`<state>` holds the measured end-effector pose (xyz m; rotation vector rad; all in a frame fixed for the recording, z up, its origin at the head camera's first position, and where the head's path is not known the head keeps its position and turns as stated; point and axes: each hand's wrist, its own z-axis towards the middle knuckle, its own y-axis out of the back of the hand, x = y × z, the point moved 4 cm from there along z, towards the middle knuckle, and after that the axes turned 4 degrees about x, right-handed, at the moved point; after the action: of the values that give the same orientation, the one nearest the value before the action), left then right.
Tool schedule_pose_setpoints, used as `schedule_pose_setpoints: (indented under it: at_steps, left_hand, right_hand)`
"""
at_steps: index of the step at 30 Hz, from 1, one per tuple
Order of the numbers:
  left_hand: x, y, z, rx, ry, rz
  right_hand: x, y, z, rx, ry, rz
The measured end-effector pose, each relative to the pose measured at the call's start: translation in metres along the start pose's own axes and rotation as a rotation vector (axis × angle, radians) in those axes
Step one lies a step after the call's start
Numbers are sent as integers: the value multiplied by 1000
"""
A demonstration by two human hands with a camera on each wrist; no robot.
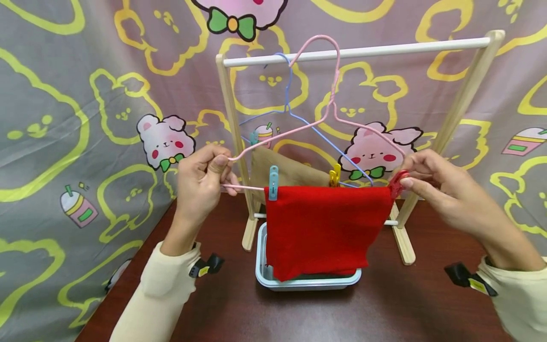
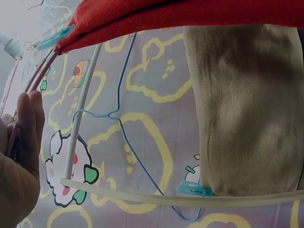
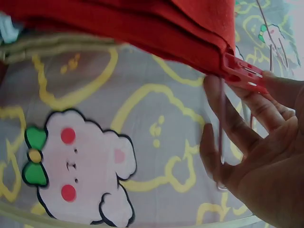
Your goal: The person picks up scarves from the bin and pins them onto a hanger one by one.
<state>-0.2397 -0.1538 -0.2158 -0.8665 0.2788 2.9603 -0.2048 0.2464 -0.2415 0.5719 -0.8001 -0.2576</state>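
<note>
A pink wire hanger (image 1: 279,136) is held up in front of the rack. My left hand (image 1: 202,178) grips its left end, thumb and fingers round the wire. Over its lower bar hangs a folded red cloth (image 1: 325,225), with a light-blue clothespin (image 1: 273,183) on its left top corner. At the right top corner my right hand (image 1: 440,190) pinches a red clothespin (image 1: 397,184). In the right wrist view that clothespin (image 3: 243,73) sits at the cloth's edge, and the other fingers lie beside the pink wire.
Behind stands a wooden rack with a white rail (image 1: 384,51). A blue hanger (image 1: 287,90) on it carries a tan cloth (image 1: 286,166), with a yellow clothespin (image 1: 334,175) and a blue one (image 2: 194,188). Below the red cloth, a light-blue basin (image 1: 307,286) sits on the dark table (image 1: 384,308).
</note>
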Motion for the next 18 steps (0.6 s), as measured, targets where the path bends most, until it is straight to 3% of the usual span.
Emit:
schedule_pose_setpoints:
  at_steps: [3, 11, 15, 18]
  left_hand:
    - [0, 2, -1, -1, -6, 1]
    - [0, 7, -1, -5, -11, -12]
    - [0, 7, -1, 7, -5, -9]
    - [1, 7, -2, 15, 8, -9]
  right_hand:
    - [1, -3, 0, -15, 8, 47]
    - [10, -9, 1, -50, 2, -30]
    - [14, -6, 0, -95, -24, -58]
    - [19, -5, -1, -135, 3, -118]
